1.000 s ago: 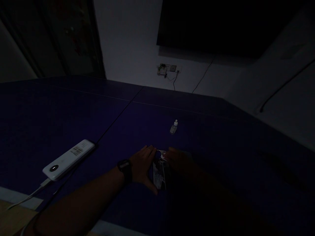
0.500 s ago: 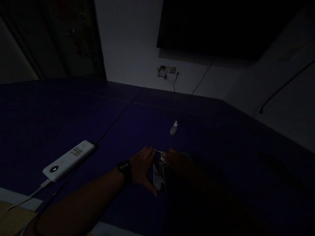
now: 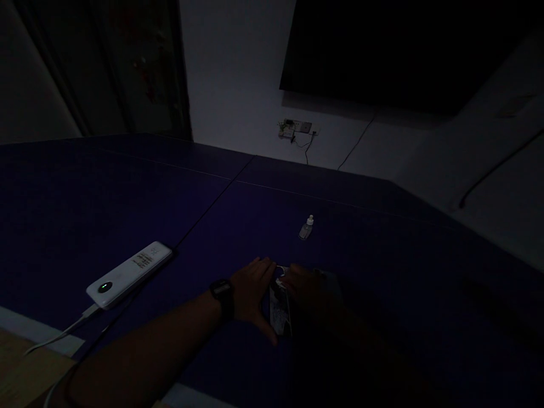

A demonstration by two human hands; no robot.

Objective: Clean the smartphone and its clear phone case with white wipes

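In the dim head view, a flat, phone-sized rectangle with a grey patterned face (image 3: 279,311) lies on the dark blue tabletop (image 3: 225,221). My left hand (image 3: 251,292), wearing a black watch (image 3: 222,290), rests along its left edge with the thumb spread away from the fingers. Over the upper right part of the rectangle is my right hand (image 3: 304,286), fingers bent and drawn together. A small white piece (image 3: 281,273) shows at those fingertips; its kind is too dark to make out. Partly behind the right hand lies another flat greyish thing (image 3: 331,281).
A small clear bottle with a white cap (image 3: 305,229) lies beyond my hands. At left is a white power bank (image 3: 130,275) with a white cable (image 3: 63,331) plugged in. A thin black cord (image 3: 212,203) runs back across the table. Wall sockets (image 3: 300,127) sit below a large dark screen (image 3: 382,56).
The whole view has shifted a little, so things appear farther right. My right hand has moved slightly over the rectangle, and less white shows below its fingers. The left hand keeps its place.
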